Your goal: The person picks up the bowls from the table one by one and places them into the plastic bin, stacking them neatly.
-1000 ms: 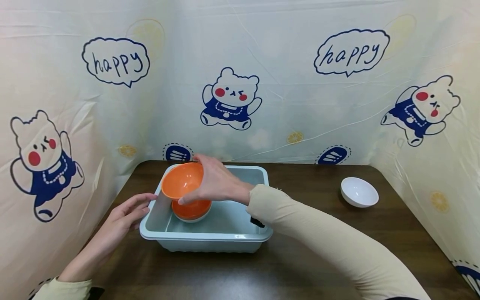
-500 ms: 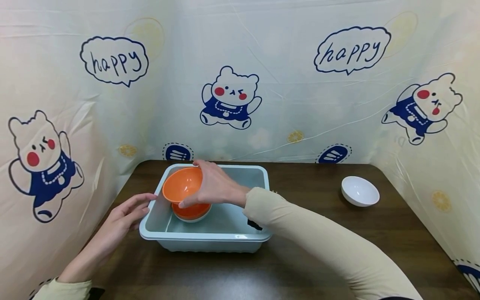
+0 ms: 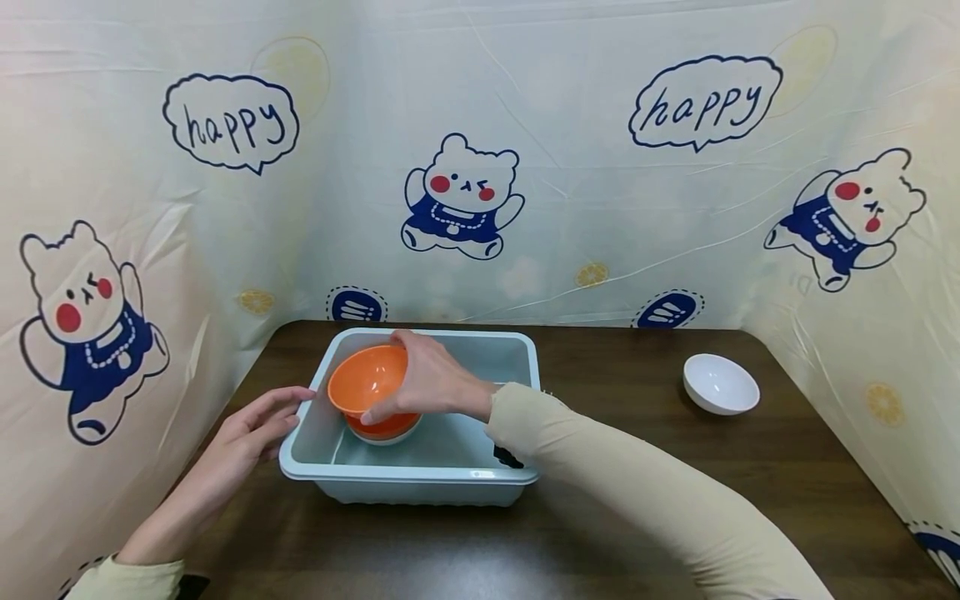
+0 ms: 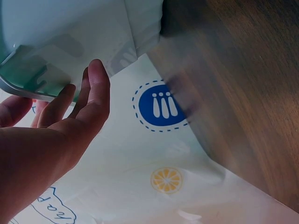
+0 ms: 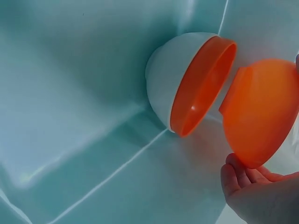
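My right hand [image 3: 435, 375] holds an orange bowl [image 3: 369, 379] by its rim, fingers at the far edge and thumb at the near edge. Under it, in the left part of a pale blue plastic basin [image 3: 420, 473], another orange bowl [image 5: 203, 88] sits nested in a white bowl [image 5: 173, 74]. In the right wrist view a small gap separates the held bowl from that stack. My left hand [image 3: 258, 425] touches the basin's left rim with loosely extended fingers. In the left wrist view its fingers [image 4: 97, 84] lie along the basin's outer side.
A separate white bowl [image 3: 721, 384] stands at the right of the dark wooden table [image 3: 622, 500]. A printed cloth [image 3: 570, 167] with bears and lettering encloses the table at the back and both sides.
My right hand has lowered the orange bowl toward the stack in the basin, covering more of the lower orange bowl. The left hand stays at the rim.
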### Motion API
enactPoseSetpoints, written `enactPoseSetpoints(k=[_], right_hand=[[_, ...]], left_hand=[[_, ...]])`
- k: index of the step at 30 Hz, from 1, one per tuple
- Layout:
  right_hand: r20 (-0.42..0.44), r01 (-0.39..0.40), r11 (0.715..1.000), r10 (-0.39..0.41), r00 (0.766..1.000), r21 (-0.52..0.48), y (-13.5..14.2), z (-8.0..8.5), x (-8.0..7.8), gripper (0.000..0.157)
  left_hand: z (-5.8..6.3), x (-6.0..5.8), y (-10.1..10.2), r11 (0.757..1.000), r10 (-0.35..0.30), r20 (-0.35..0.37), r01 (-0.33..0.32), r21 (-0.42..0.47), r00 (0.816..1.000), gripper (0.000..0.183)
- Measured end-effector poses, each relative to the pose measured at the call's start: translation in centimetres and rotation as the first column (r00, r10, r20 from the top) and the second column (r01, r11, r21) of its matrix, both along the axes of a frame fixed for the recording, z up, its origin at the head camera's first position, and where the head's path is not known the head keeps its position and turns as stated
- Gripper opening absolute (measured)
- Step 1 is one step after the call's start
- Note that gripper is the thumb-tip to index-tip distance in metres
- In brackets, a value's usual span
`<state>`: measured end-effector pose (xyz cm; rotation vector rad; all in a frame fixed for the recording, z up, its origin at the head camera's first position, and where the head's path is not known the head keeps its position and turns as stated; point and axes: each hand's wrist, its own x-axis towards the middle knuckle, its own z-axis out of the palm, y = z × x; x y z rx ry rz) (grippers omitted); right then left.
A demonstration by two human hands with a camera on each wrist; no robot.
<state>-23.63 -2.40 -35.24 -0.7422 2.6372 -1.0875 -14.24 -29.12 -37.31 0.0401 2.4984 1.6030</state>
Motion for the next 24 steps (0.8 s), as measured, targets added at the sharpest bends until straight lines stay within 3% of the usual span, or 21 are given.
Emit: enactPoseSetpoints(k=[24], right_hand=[[-0.015, -0.03, 0.997, 0.031, 0.999, 0.068, -0.2, -1.3, -0.6, 0.105]], left_hand=[[0.1, 0.0, 0.0, 1.0, -0.006, -0.016, 0.007, 0.013, 1.0, 0.045]])
